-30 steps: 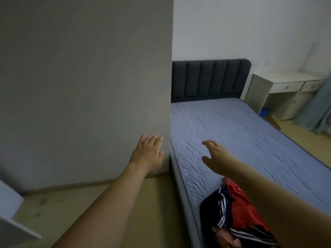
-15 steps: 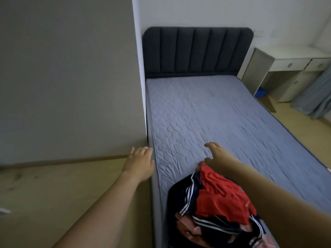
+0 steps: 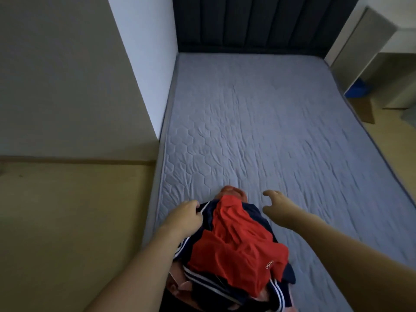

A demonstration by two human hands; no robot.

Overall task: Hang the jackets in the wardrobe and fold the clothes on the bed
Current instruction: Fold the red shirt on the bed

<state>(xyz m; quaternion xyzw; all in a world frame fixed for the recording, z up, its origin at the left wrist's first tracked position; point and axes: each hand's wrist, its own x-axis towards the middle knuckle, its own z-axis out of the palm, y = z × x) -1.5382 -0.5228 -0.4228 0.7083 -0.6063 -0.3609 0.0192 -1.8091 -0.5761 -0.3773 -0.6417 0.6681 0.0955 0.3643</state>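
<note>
Your left hand (image 3: 186, 218) is hiding its fingertips in the clothes pile (image 3: 234, 248), whose near end the btm edge is cutting off; headboard (image 3: 249, 23) top too.

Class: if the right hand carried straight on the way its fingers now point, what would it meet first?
Probably the bare blue-grey mattress: the right hand points up the bed, just right of the clothes pile, with nothing else ahead before the dark headboard. Its height is unclear.

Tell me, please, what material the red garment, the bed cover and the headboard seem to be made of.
Red garment: thin, smooth, probably synthetic sports fabric; soft folds, slight sheen.
Bed cover: quilted matte textile; stitched hexagons and wrinkles show.
Headboard: dark padded upholstery in vertical channels; whether fabric or leatherette is unclear.
</note>
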